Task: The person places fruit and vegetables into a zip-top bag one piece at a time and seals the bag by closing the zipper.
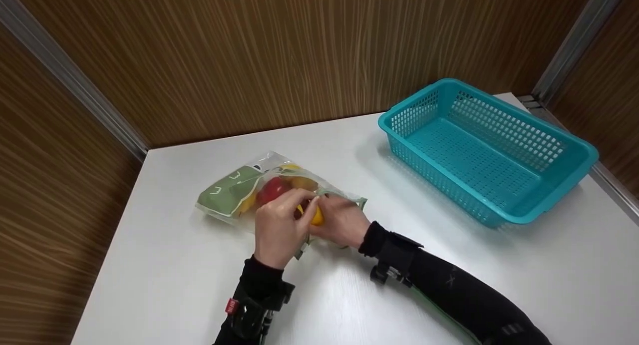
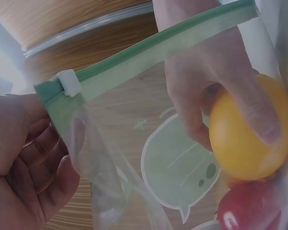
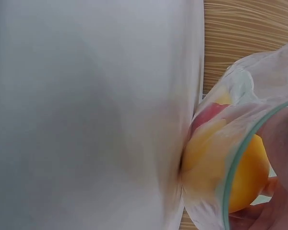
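Observation:
A clear zip bag (image 1: 224,194) with green printing lies on the white table, with a red fruit (image 1: 272,187) and several yellowish ones inside. My left hand (image 1: 279,227) pinches the bag's corner beside its white slider (image 2: 69,82). Through the unzipped mouth reaches my right hand (image 1: 344,220). Its thumb and fingers grip a round yellow-orange fruit (image 2: 235,151) just inside the bag, next to the red one. In the right wrist view, the green rim of the bag crosses in front of the gripped yellow-orange fruit (image 3: 249,177), and part of the hand is cut off.
A teal perforated plastic basket (image 1: 499,212) stands at the right back of the white table (image 1: 164,245), with nothing in it. Wood-grain panels (image 1: 259,60) rise behind the table and along the left side.

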### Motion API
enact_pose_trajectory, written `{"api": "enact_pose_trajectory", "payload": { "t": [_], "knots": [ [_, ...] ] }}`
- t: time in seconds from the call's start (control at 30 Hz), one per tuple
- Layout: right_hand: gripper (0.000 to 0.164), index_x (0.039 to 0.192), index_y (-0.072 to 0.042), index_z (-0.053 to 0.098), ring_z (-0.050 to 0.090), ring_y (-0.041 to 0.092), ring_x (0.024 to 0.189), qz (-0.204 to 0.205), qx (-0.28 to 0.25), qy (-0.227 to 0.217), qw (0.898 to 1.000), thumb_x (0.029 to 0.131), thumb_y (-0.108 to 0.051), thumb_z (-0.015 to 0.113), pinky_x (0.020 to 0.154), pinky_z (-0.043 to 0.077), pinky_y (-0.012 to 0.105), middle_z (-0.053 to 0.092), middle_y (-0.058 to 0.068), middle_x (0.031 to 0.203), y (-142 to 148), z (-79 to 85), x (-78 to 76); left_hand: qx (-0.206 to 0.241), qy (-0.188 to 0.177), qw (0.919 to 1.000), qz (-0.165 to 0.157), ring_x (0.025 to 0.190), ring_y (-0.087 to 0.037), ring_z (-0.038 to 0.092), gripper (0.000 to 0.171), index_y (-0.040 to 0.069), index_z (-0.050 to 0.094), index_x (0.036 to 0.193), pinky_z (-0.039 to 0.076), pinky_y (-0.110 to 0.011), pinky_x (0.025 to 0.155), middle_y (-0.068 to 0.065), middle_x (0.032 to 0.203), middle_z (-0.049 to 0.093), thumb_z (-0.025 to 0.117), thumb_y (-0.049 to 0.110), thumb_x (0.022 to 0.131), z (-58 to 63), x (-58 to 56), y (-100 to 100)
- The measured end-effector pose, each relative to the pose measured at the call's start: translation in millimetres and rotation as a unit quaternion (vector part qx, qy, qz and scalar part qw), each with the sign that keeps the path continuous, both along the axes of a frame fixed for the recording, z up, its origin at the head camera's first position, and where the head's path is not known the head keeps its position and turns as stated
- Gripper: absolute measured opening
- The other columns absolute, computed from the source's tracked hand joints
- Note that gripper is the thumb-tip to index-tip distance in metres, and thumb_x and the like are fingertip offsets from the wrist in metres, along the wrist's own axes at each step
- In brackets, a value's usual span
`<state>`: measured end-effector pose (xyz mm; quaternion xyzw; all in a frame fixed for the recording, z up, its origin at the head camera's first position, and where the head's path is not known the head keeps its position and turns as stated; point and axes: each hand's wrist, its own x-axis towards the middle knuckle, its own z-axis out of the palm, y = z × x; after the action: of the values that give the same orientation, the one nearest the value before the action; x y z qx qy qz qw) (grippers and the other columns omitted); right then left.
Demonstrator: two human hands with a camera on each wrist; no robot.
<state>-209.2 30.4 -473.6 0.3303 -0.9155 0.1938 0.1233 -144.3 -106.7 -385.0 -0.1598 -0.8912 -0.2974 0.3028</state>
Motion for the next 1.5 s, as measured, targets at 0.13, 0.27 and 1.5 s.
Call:
{"api": "enact_pose_trajectory", "payload": {
  "t": [0.13, 0.27, 1.5],
  "knots": [
    [0.055, 0.123, -0.014, 0.049, 0.063, 0.011, 0.074, 0.0, -0.019, 0.021, 1.0, 0.083, -0.048, 0.066, 0.063, 0.05, 0.021, 0.068, -0.002, 0.085, 4, -1.2, 3.1, 0.007, -0.011, 0.9999, 0.004, 0.061, -0.01, 0.062, 0.012, 0.015, 0.071, 0.087, 0.051, -0.02, 0.057, 0.002, 0.081, 0.073, 0.069, 0.027, 0.086, -0.5, -0.2, 0],
    [0.061, 0.128, -0.013, 0.043, 0.065, 0.014, 0.074, 0.001, -0.014, 0.03, 0.999, 0.084, -0.05, 0.065, 0.064, 0.055, 0.025, 0.067, 0.003, 0.094, 7, -0.4, 7.0, 0.011, -0.015, 0.9998, 0.011, 0.059, -0.011, 0.061, 0.012, 0.015, 0.071, 0.087, 0.049, -0.019, 0.056, 0.002, 0.076, 0.071, 0.069, 0.026, 0.086, -1.0, 0.0, 0],
    [0.029, 0.114, -0.017, 0.063, 0.062, 0.013, 0.096, -0.013, -0.127, -0.089, 0.988, 0.088, -0.03, 0.066, 0.081, 0.056, 0.03, 0.068, -0.001, 0.106, 104, 77.1, 13.9, 0.032, -0.019, 0.9987, 0.035, 0.063, -0.01, 0.06, 0.009, 0.015, 0.071, 0.088, 0.051, -0.022, 0.058, 0.001, 0.074, 0.069, 0.07, 0.024, 0.085, 2.8, -3.2, -9]
  ]
}}
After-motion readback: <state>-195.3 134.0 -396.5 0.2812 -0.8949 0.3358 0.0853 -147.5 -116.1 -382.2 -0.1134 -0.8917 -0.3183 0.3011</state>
